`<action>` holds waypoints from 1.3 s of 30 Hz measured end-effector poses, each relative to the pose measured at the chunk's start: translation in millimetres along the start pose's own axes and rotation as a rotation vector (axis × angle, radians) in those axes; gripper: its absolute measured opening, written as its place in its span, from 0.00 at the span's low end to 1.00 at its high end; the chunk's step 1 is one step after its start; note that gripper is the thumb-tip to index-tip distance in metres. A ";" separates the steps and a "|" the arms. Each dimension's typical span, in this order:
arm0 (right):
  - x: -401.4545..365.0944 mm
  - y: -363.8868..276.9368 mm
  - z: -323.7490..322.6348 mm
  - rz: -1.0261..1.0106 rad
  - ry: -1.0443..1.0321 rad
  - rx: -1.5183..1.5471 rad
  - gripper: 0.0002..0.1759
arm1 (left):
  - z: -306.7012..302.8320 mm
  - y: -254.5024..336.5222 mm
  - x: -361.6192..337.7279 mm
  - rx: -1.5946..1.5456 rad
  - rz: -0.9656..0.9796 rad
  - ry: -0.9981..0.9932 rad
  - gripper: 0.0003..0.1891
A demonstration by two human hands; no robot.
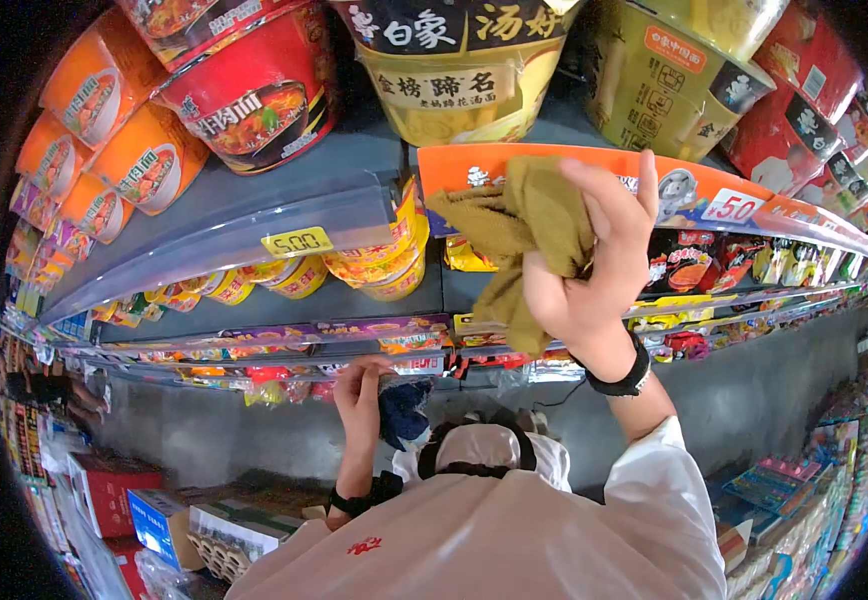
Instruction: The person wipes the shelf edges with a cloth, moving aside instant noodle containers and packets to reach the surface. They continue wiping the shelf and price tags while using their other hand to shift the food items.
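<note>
My right hand (599,255), with a black band at its wrist, is closed around a bunched olive-brown cloth (519,215). The cloth lies against the orange promotional strip (689,190) along the shelf's front edge, and its lower end hangs past the edge. My index finger points up, beside the strip. Lower down, my left hand (358,395) is near a lower shelf's edge, its fingers curled at the top of a dark blue cloth (404,412). Just above the strip stand instant noodle tubs (459,95).
Red and orange noodle tubs (254,110) fill the upper shelf's left side. A clear price rail (224,250) curves along its front. Noodle cups (384,260) and packets (689,265) stand on the shelf below. Cartons (159,525) sit on the floor behind me at left.
</note>
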State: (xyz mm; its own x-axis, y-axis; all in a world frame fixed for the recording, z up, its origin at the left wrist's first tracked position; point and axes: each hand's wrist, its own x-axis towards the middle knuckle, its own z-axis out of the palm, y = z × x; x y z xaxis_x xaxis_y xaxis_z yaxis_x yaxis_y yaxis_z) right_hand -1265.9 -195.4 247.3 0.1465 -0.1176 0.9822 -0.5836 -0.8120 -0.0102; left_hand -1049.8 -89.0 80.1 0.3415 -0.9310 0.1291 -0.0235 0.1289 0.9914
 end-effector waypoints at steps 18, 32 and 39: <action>39.9 -67.4 40.2 -0.086 0.066 0.510 0.15 | 29.0 -24.5 -6.8 0.054 0.069 0.108 0.06; -12.5 -6.4 -23.4 0.148 0.197 -0.175 0.18 | -4.3 11.4 -11.2 0.081 0.037 -0.071 0.08; -46.5 25.9 -35.5 0.153 -0.034 -0.554 0.21 | 51.1 72.9 12.5 0.161 0.150 -0.141 0.17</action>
State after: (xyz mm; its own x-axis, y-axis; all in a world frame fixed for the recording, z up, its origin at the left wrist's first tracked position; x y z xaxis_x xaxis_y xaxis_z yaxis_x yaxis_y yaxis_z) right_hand -1316.2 -190.7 208.0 0.0479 -0.2357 0.9706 -0.9300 -0.3651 -0.0427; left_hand -1095.2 -108.7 155.1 0.1889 -0.9455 0.2653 -0.2172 0.2233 0.9502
